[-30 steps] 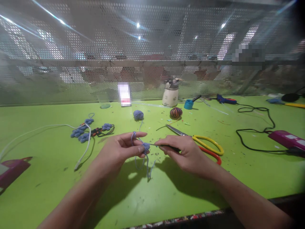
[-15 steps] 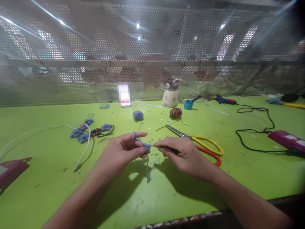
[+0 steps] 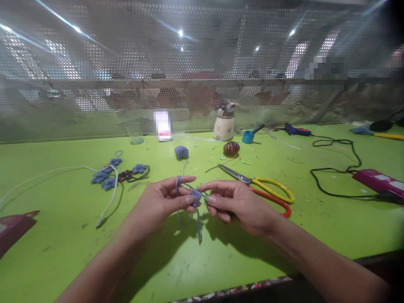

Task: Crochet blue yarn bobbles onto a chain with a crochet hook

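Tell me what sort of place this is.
Probably a handicraft workshop: the left hand holds a small piece of blue yarn work, and a ball of blue yarn and scissors lie on the green table.

Lime-green tabletop (image 3: 176,273), its near edge (image 3: 240,289) speckled red and white; periwinkle crocheted piece (image 3: 196,195) and yarn ball (image 3: 181,152); orange-and-dark striped ball (image 3: 231,148); scissors (image 3: 243,177) with yellow and red handles (image 3: 271,181).

Craft workshop is suggested: a green bench (image 3: 328,229) is backed by a perforated screen (image 3: 202,50) and strewn with yarn (image 3: 181,152), scissors (image 3: 240,175), scraps (image 3: 246,163), a corded tool (image 3: 298,131).
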A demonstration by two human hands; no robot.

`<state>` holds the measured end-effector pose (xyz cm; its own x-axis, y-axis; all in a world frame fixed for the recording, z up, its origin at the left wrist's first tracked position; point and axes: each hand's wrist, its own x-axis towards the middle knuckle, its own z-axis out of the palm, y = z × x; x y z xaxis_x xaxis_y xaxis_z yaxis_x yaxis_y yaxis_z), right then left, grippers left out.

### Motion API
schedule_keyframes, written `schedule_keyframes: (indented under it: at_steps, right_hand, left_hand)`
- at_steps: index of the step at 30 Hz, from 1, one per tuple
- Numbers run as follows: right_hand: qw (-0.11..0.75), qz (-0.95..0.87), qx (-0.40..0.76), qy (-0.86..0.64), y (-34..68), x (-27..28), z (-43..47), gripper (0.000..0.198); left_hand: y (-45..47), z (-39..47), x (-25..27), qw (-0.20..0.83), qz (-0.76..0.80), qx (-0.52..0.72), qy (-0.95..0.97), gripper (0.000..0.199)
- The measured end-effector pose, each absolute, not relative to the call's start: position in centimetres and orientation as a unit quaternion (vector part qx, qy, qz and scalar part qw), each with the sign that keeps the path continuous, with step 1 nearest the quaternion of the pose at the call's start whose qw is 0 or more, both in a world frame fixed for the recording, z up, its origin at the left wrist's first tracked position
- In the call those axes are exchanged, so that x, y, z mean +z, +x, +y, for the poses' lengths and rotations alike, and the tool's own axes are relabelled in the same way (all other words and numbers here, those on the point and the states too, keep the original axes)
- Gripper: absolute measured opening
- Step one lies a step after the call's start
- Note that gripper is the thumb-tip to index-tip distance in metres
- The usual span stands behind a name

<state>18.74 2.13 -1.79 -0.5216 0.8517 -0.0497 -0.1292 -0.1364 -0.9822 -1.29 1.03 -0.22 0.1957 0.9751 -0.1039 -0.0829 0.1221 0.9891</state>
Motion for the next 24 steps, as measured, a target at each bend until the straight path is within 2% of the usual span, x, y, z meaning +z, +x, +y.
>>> schedule_keyframes:
  at_steps: [6, 12, 24]
  right_hand:
    - [0.354, -0.546, 0.687, -0.323, 18.84, -1.64, 2.13, 0.041]
    - [0.351, -0.556, 0.672, -0.340, 18.85, -1.34, 1.98, 0.023]
    - [0.359, -0.564, 0.655, -0.352, 18.56, -1.16, 1.79, 0.017]
  left_hand:
    - [-1.20, 1.17, -0.47, 0.613, 0.443, 0.449, 0.476, 0.046]
    - [-1.19, 1.21, -0.57, 0.615, 0.442, 0.455, 0.469, 0.047]
    - [-1.35, 1.20, -0.55, 0.612, 0.444, 0.452, 0.474, 0.046]
